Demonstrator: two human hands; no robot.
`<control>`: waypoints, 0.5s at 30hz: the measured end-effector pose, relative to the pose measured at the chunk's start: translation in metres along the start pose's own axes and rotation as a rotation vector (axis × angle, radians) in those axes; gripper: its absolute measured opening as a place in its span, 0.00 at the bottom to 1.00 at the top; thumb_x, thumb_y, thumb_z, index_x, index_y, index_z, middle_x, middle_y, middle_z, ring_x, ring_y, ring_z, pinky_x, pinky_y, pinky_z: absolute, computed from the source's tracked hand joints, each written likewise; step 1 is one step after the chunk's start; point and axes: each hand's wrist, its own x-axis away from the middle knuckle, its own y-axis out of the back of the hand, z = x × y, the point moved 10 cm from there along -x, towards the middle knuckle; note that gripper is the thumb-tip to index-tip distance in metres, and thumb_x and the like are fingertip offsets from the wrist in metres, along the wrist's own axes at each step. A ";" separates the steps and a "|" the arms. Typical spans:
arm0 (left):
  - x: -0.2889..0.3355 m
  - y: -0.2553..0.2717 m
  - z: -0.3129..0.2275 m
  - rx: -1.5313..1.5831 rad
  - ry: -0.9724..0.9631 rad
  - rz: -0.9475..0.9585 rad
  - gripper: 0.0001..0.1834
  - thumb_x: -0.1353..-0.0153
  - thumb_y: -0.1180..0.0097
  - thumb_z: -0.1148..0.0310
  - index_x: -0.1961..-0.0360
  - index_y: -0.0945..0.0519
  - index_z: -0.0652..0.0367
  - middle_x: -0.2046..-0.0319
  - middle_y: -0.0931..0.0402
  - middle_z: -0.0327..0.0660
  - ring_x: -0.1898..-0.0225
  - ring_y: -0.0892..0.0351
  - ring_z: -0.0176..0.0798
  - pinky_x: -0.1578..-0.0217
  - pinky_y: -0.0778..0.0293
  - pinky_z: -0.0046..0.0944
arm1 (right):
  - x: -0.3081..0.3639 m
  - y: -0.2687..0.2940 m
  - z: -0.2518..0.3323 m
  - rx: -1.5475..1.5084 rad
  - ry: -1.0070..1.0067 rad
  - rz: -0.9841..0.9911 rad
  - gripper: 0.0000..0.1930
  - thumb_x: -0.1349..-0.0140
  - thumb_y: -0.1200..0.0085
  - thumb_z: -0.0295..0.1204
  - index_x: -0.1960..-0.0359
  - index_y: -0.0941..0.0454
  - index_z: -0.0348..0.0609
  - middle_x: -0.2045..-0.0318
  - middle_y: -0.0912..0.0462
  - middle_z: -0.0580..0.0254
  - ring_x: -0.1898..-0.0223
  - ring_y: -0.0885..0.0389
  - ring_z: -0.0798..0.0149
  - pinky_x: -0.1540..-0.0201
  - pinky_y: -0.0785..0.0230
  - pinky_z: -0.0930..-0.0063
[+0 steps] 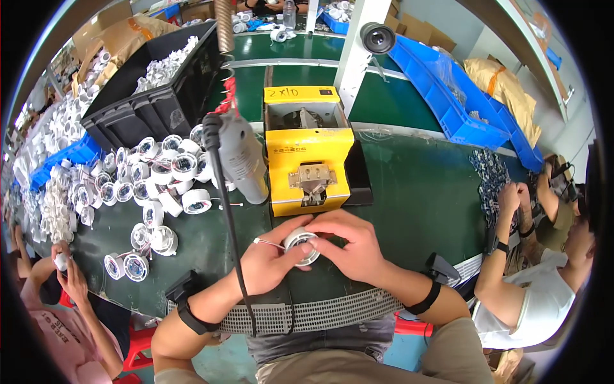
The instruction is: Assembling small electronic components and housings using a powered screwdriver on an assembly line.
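The white round housing (pixel 298 239) is above the near side of the worktop (pixel 409 192), in front of the yellow machine (pixel 281 153). The left hand (pixel 265 261) and right hand (pixel 352 246) grip it together, thumbs at its open face. Its thin lead (pixel 268 244) projects leftward; a shifting grip could strain it. The black cable (pixel 229 208) passing the left wrist could snag.

The green bench (pixel 409 192) bears a yellow machine (pixel 309 144) midway along its length, white round housings (pixel 184 168) crowded toward its left end, and a heap of small bluish parts (pixel 489 178) near its right end.
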 end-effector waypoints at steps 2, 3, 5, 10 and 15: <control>-0.001 0.006 -0.010 -0.198 -0.116 -0.005 0.27 0.33 0.48 0.70 0.35 0.38 0.64 0.53 0.24 0.41 0.54 0.26 0.29 0.52 0.29 0.30 | -0.012 0.008 0.032 0.291 0.237 -0.039 0.12 0.47 0.39 0.18 0.60 0.20 0.36 0.59 0.20 0.54 0.62 0.18 0.63 0.58 0.23 0.72; 0.000 0.004 -0.012 -0.189 -0.151 0.001 0.26 0.33 0.49 0.71 0.35 0.38 0.65 0.53 0.24 0.41 0.54 0.27 0.29 0.51 0.30 0.30 | -0.018 0.013 0.034 0.234 0.178 -0.073 0.16 0.47 0.37 0.21 0.55 0.22 0.35 0.56 0.20 0.52 0.60 0.18 0.59 0.55 0.24 0.70; 0.002 0.006 -0.001 -0.161 -0.115 -0.002 0.25 0.33 0.50 0.71 0.36 0.37 0.65 0.53 0.24 0.41 0.54 0.27 0.29 0.51 0.30 0.31 | -0.036 0.004 0.051 0.193 0.221 -0.115 0.22 0.48 0.36 0.23 0.50 0.26 0.34 0.54 0.20 0.50 0.59 0.17 0.57 0.54 0.24 0.68; 0.000 0.007 0.016 -0.256 -0.032 0.049 0.17 0.32 0.56 0.75 0.43 0.30 0.67 0.51 0.24 0.44 0.49 0.26 0.34 0.49 0.30 0.35 | -0.083 -0.046 0.067 0.290 0.298 -0.105 0.41 0.51 0.31 0.33 0.36 0.42 0.37 0.49 0.22 0.47 0.52 0.19 0.49 0.48 0.28 0.62; -0.004 0.002 0.009 -0.293 -0.164 0.053 0.16 0.31 0.58 0.74 0.44 0.31 0.66 0.53 0.25 0.44 0.51 0.24 0.36 0.47 0.28 0.36 | -0.091 -0.055 0.066 -0.009 0.247 -0.093 0.33 0.42 0.41 0.30 0.37 0.44 0.35 0.64 0.23 0.54 0.66 0.20 0.59 0.61 0.26 0.67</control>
